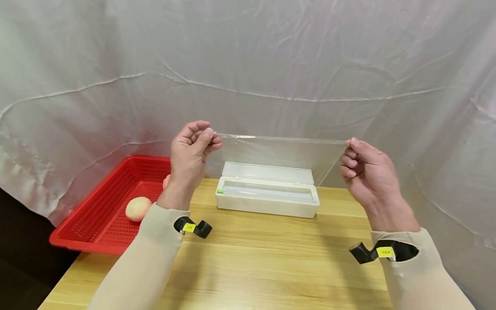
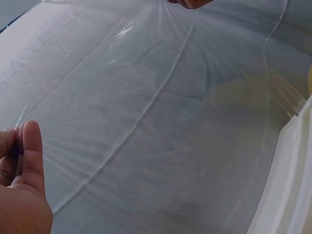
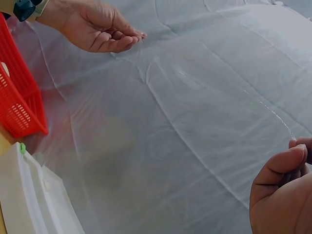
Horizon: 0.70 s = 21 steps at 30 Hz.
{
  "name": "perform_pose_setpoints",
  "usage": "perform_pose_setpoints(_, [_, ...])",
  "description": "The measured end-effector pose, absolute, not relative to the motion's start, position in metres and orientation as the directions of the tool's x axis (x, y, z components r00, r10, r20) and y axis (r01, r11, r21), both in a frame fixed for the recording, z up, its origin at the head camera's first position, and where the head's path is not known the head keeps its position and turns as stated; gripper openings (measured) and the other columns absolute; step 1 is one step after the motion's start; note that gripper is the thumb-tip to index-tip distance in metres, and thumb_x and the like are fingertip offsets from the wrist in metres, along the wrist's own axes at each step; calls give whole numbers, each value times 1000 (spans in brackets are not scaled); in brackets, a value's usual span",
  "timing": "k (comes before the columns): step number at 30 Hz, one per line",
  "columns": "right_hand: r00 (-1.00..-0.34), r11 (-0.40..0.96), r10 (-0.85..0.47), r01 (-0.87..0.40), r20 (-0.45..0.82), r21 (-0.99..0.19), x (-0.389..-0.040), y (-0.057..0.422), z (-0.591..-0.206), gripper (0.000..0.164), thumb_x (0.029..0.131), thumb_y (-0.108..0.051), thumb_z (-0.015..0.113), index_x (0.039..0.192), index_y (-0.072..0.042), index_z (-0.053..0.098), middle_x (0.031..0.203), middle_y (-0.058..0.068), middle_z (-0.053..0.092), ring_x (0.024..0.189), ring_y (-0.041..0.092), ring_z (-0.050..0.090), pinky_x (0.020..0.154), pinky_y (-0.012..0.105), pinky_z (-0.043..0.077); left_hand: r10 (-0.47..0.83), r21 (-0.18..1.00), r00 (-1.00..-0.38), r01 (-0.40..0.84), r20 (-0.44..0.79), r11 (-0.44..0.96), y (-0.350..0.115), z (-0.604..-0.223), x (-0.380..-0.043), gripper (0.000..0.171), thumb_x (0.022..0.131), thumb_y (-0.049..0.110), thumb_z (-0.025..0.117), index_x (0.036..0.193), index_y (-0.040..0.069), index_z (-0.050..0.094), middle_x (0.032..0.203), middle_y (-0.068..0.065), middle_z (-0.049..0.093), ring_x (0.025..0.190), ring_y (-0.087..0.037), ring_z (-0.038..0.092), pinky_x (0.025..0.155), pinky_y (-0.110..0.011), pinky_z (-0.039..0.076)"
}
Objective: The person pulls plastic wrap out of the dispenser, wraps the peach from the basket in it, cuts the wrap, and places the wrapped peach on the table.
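A clear sheet of plastic wrap (image 1: pixel 283 148) stretches between my two hands, its upper edge pulled nearly straight. My left hand (image 1: pixel 190 150) pinches one corner between thumb and fingers. At the other corner, my right hand (image 1: pixel 370 172) pinches the edge, its remaining fingers curled. Below the sheet stands a white wrap dispenser box (image 1: pixel 267 206) with its lid (image 1: pixel 269 173) raised at the back. A pale roll (image 1: pixel 271 193) lies inside, and the film runs down toward it. In the right wrist view the left hand (image 3: pixel 100 27) holds the far corner.
At the left, a red plastic basket (image 1: pixel 93 211) holds a round pale peach-like fruit (image 1: pixel 138 209); a pinkish thing (image 1: pixel 166 181) there is partly hidden by my left wrist. The wooden table (image 1: pixel 271 258) meets a grey curtain (image 1: pixel 271 56) behind the box.
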State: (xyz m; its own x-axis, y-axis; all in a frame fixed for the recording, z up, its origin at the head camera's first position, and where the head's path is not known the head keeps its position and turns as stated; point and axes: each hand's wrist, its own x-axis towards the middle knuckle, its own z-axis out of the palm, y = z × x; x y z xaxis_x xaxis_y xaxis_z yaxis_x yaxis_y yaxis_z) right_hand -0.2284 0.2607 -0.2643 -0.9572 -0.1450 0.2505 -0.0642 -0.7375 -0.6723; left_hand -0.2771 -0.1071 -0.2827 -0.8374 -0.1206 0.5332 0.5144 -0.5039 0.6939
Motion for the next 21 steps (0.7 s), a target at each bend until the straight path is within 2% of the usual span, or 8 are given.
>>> perform_pose_setpoints(6, [-937,-740,-159,-95,311,-666,-218,258,-261,25,111,-4,48,97,5,65,77,7,55,64,15,36,56,22,21,-116,669,-821,530,560,-521,-110,-276,-266,19,99,-12,62,108,4,69,86,-6,72,77,-16,75,76,-30,64])
perform_pose_setpoints(10, [-919,-695,-156,-158,362,-701,-207,256,-264,29,113,-5,44,94,4,64,76,6,52,66,16,30,57,23,19,-90,678,-806,547,585,-490,-119,-280,-255,21,100,-11,62,108,6,69,86,-5,72,76,-15,73,75,-28,64])
perform_pose_setpoints(13, [-895,-670,-179,-193,409,-717,-197,255,-271,36,114,-4,37,91,4,64,75,5,46,66,17,26,57,24,18,-30,676,-784,553,620,-487,-131,-288,-241,29,99,-16,57,106,8,71,85,-5,71,73,-15,71,72,-27,63])
perform_pose_setpoints(17, [-839,-636,-257,-227,479,-738,-181,257,-285,47,113,0,23,90,3,64,73,5,33,63,18,24,54,27,16,93,673,-724,577,684,-463,-149,-299,-222,37,95,-24,51,105,6,70,84,-5,69,70,-16,69,69,-27,62])
perform_pose_setpoints(21, [-758,-618,-357,-246,545,-747,-169,262,-296,51,108,7,12,86,3,57,71,5,26,59,19,23,50,28,13,207,679,-661,617,721,-398,-163,-309,-203,36,92,-26,51,105,3,68,84,-5,69,69,-18,68,66,-28,61])
